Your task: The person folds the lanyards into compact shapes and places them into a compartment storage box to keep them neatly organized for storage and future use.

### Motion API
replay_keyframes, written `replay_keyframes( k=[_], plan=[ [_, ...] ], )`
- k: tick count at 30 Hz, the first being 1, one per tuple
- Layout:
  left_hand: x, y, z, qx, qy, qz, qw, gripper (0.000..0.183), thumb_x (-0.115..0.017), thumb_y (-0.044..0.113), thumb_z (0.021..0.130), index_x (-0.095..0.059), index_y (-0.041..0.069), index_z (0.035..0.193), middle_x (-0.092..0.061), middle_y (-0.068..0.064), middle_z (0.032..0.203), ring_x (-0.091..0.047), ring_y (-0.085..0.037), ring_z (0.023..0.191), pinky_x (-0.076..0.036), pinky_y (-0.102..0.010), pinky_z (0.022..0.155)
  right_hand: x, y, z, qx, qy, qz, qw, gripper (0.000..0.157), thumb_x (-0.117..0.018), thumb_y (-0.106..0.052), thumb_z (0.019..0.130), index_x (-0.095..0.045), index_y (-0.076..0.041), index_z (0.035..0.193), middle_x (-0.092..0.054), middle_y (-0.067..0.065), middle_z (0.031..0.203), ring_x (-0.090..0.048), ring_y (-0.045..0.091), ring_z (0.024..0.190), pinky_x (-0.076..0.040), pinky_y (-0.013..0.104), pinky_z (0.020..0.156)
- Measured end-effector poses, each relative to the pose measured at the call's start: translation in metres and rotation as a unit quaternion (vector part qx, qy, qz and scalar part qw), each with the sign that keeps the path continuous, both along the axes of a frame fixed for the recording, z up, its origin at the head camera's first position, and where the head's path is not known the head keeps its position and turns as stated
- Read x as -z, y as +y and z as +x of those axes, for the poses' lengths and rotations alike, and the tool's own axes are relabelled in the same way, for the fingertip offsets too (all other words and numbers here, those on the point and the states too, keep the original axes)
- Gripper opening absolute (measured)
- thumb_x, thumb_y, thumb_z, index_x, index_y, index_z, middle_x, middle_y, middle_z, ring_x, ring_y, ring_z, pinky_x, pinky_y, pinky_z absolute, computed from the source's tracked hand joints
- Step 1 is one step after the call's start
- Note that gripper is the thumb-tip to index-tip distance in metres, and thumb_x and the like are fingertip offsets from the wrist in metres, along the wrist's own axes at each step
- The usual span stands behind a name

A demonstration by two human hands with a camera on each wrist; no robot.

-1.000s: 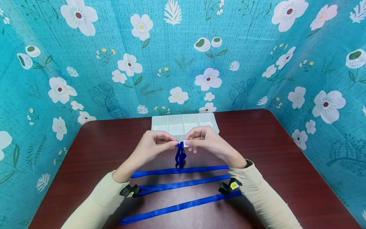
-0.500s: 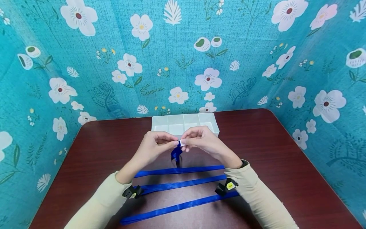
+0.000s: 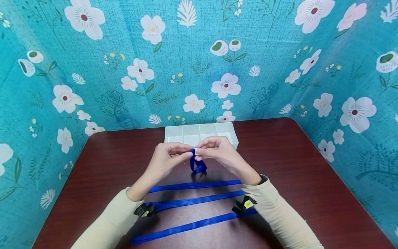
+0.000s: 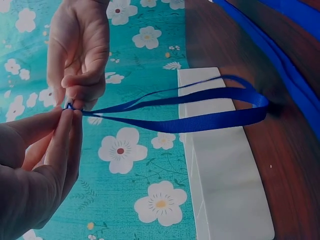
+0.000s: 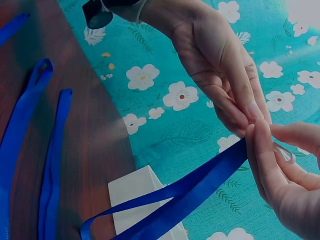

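A narrow blue ribbon (image 3: 200,167) hangs in a loop from the fingertips of both hands, above the middle of the table. My left hand (image 3: 168,155) pinches its gathered top between thumb and fingers. My right hand (image 3: 219,148) meets it fingertip to fingertip and pinches a small white piece (image 3: 197,151) right at the ribbon's top. In the right wrist view, a thin metal-like loop (image 5: 284,151) shows between the right fingers. The left wrist view shows the ribbon (image 4: 215,122) stretching away from the pinch; the fingers hide most of the join.
Three folded blue ribbons (image 3: 192,226) lie in rows across the dark red-brown table (image 3: 102,166), nearer the body. Behind the hands stands a white compartment tray (image 3: 231,138). A flowered teal cloth (image 3: 174,62) hangs around the table's back and sides.
My right hand has moved left and slightly up, bringing the white piece close against the left fingertips. The ribbon loop has swung and opened wider; the left hand has barely moved.
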State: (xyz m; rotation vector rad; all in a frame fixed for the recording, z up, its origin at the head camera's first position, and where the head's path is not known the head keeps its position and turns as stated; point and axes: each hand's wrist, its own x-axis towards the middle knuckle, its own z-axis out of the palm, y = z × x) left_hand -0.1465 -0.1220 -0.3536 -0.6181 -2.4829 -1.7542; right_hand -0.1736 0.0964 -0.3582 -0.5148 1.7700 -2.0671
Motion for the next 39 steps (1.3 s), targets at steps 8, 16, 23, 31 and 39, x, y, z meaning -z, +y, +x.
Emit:
replay_keyframes(
  k=[8, 16, 23, 31, 39],
  plan=[
    [0.004, 0.005, 0.0, -0.014, 0.026, 0.021, 0.9993, 0.013, -0.076, 0.014, 0.09, -0.079, 0.006, 0.1, -0.076, -0.005, 0.094, -0.073, -0.015, 0.087, -0.059, -0.029, 0.076, -0.002, -0.004, 0.002, 0.027, 0.025, 0.019, 0.999, 0.019, -0.07, 0.0, 0.091, -0.066, 0.011, 0.106, -0.072, 0.019, 0.09, -0.073, 0.022, 0.076, -0.059, 0.04, 0.08],
    [0.003, 0.011, 0.001, -0.026, 0.081, -0.002, 0.9963, 0.011, -0.077, 0.011, 0.088, -0.078, 0.005, 0.097, -0.076, -0.003, 0.091, -0.073, -0.011, 0.082, -0.059, -0.027, 0.073, -0.003, -0.008, 0.001, 0.053, 0.05, 0.058, 0.996, 0.018, -0.075, -0.006, 0.089, -0.069, 0.007, 0.1, -0.072, 0.016, 0.084, -0.069, 0.021, 0.067, -0.06, 0.04, 0.074],
    [0.003, 0.012, 0.001, -0.022, 0.1, -0.013, 0.9946, 0.012, -0.078, 0.007, 0.087, -0.078, 0.004, 0.099, -0.076, -0.003, 0.092, -0.073, -0.012, 0.083, -0.06, -0.035, 0.073, -0.007, -0.01, -0.001, 0.059, 0.051, 0.07, 0.995, 0.013, -0.075, -0.003, 0.088, -0.068, 0.006, 0.095, -0.07, 0.012, 0.076, -0.066, 0.019, 0.062, -0.059, 0.034, 0.068],
    [0.006, 0.013, 0.001, -0.005, 0.078, 0.002, 0.9969, 0.018, -0.078, 0.005, 0.086, -0.077, 0.004, 0.104, -0.075, -0.006, 0.097, -0.073, -0.014, 0.085, -0.059, -0.031, 0.076, -0.006, -0.008, -0.005, 0.06, 0.05, 0.056, 0.995, 0.01, -0.071, 0.006, 0.084, -0.065, 0.009, 0.092, -0.068, 0.008, 0.071, -0.062, 0.016, 0.058, -0.056, 0.027, 0.06],
    [0.015, 0.008, -0.005, 0.012, 0.069, 0.001, 0.9975, 0.045, -0.085, 0.007, 0.079, -0.066, 0.007, 0.12, -0.069, -0.007, 0.111, -0.066, -0.019, 0.101, -0.056, -0.033, 0.088, -0.008, -0.003, -0.008, 0.06, 0.055, 0.056, 0.995, 0.011, -0.068, 0.009, 0.082, -0.063, 0.012, 0.091, -0.067, 0.008, 0.068, -0.061, 0.02, 0.057, -0.054, 0.026, 0.056]
  ],
)
